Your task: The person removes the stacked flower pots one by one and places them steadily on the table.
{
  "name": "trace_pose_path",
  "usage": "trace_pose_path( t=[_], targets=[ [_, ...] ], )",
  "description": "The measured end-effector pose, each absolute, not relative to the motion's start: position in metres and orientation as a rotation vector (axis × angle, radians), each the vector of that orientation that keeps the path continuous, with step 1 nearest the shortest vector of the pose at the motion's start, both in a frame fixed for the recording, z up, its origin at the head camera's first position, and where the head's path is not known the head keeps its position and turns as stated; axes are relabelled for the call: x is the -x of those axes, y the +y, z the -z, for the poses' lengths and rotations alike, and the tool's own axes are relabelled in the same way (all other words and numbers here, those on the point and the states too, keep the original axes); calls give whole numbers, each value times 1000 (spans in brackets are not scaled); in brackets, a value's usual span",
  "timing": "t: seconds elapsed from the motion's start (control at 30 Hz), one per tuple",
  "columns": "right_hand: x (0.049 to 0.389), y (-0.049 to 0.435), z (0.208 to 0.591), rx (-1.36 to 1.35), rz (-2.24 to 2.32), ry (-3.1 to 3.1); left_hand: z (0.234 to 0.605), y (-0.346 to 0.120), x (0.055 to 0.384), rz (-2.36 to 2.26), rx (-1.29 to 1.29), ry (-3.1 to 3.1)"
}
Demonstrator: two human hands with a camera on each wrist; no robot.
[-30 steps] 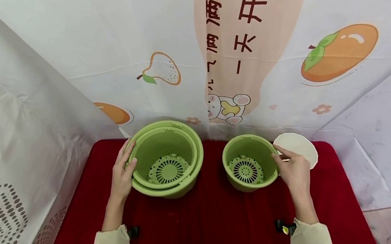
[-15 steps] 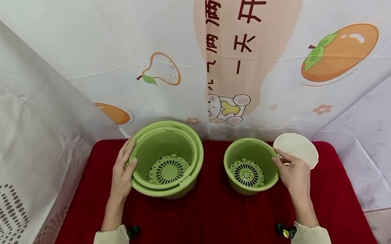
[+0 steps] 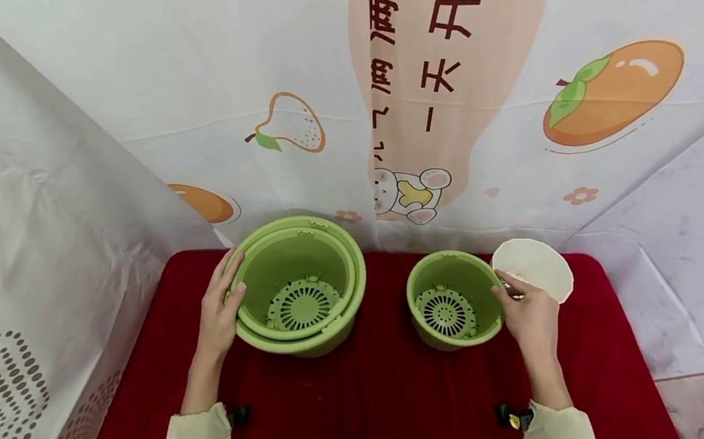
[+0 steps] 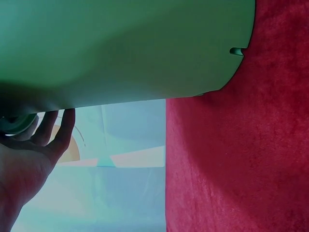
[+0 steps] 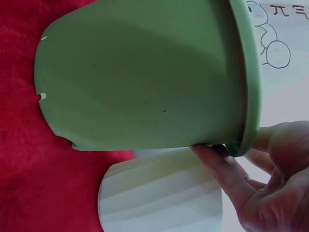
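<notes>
Two green plastic flowerpots are nested on the left, a smaller pot (image 3: 300, 261) inside a larger one (image 3: 316, 350). Slots pierce the bottom of the inner pot. My left hand (image 3: 220, 310) holds their left rims, thumb over the edge; in the left wrist view its fingertips (image 4: 69, 117) meet the outer wall. Over on the right, my right hand (image 3: 529, 317) pinches the right rim of a smaller green flowerpot (image 3: 449, 341), which has a slotted bottom. From the right wrist view, this pot (image 5: 145, 82) shows small notches around its base, and a finger presses its wall below the rim.
A white faceted pot (image 3: 536, 266) stands behind my right hand, close beside the small green pot. A red cloth (image 3: 366, 414) covers the table. Printed white fabric (image 3: 210, 82) hangs along the back and both sides.
The small green pot has shifted slightly right and toward me with my right hand. My left hand and the nested pots stay nearly in place.
</notes>
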State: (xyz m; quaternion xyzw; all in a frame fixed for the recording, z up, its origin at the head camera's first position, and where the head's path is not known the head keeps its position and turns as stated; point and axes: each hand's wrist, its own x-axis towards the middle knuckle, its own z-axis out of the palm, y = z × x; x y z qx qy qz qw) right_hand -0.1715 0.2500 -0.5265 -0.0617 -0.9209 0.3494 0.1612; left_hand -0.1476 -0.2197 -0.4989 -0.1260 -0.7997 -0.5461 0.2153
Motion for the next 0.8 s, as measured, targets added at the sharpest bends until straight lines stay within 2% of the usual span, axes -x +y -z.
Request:
trace_pose_path(
  t=[0.8],
  targets=[
    [169,247,530,222,-898,-2607,500,-220,149,1520,325,-2228]
  ],
)
